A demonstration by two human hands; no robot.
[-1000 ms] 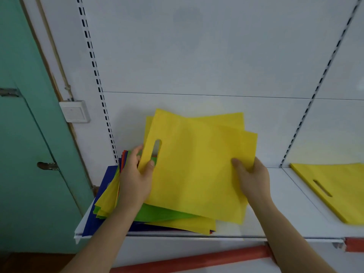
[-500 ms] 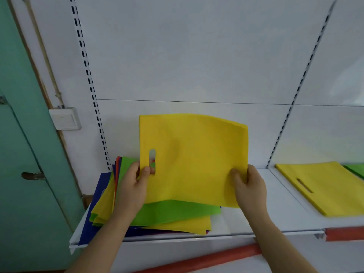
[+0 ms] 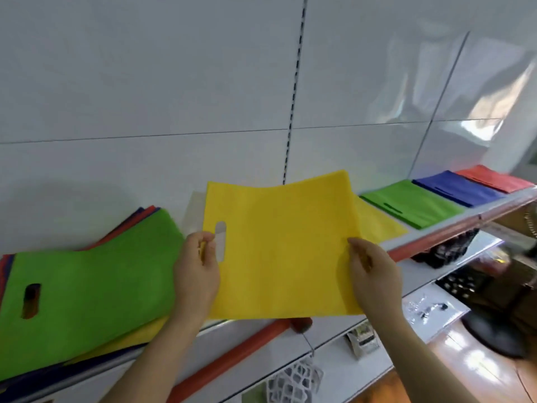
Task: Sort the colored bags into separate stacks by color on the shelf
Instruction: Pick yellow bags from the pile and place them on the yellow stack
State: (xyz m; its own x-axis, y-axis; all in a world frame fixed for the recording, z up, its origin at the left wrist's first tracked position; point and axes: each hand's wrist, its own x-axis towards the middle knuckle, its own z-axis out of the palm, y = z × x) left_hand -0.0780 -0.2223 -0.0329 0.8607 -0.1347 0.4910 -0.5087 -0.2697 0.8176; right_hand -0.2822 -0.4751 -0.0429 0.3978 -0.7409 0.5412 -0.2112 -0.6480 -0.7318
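Both hands, left (image 3: 197, 274) and right (image 3: 373, 274), pinched a yellow bag (image 3: 280, 251), probably bound for the yellow stack (image 3: 377, 225) beside it.

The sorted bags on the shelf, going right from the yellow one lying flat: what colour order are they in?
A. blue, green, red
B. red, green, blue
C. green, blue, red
C: past the flat yellow bag come the green bag, then the blue bag, then the red bag.
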